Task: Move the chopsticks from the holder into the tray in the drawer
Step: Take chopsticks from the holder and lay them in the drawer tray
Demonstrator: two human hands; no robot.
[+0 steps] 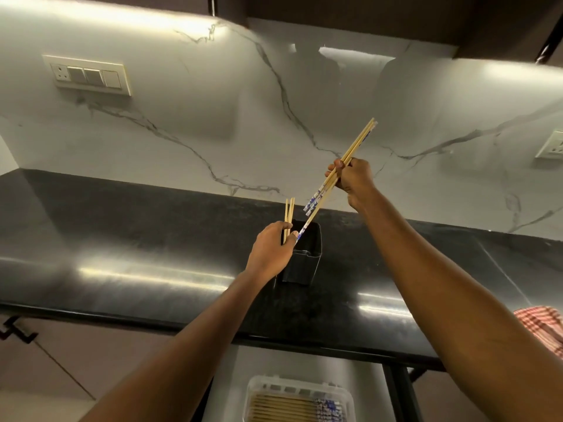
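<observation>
A black rectangular holder [306,257] stands on the dark countertop. My left hand [271,252] is at its left rim, closed on a few plain wooden chopsticks [289,213] that stick upward. My right hand [355,181] is raised above and right of the holder, gripping a bundle of chopsticks with blue-patterned ends [338,173] held on a slant, lower ends near the holder's mouth. Below, in the open drawer, a white plastic tray [259,391] holds several chopsticks [292,409] lying side by side.
The black countertop [152,239] runs across, backed by a white marble wall. A switch plate [88,75] is on the wall at left, a socket [553,144] at right. A red checked cloth [545,327] lies at the counter's right edge.
</observation>
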